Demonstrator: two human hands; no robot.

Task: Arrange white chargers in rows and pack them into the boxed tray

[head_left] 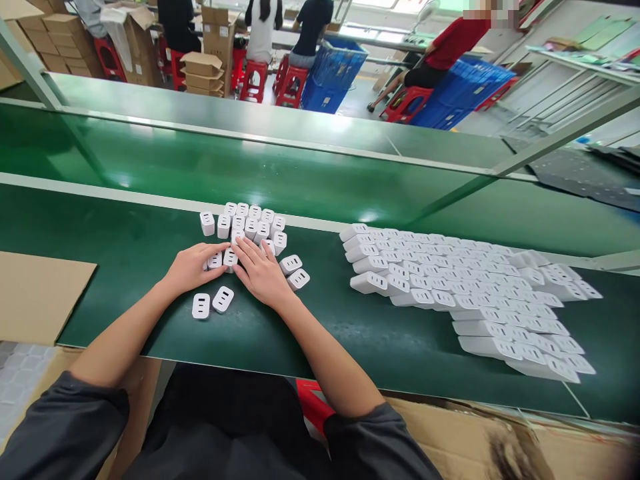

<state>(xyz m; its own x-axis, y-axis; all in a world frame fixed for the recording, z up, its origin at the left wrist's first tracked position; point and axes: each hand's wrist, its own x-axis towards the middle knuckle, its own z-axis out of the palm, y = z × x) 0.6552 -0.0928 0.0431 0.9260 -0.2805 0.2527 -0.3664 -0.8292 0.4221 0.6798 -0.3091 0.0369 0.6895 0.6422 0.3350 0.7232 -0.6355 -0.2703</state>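
Note:
Several small white charger blocks (253,225) stand in a loose cluster on the green worktable (125,247). My left hand (193,267) lies on the near left of the cluster, fingers curled over one block (216,260). My right hand (260,270) rests flat beside it, fingers stretched toward a block (231,257) between both hands. Two blocks (210,303) lie loose in front of my left hand, two more (295,271) to the right of my right hand.
A large stack of white blocks laid in rows (475,300) covers the table's right. Brown cardboard (35,293) lies at the left edge. A green conveyor belt (250,167) runs behind. People sit on red stools (253,80) near blue crates (335,70) and cartons.

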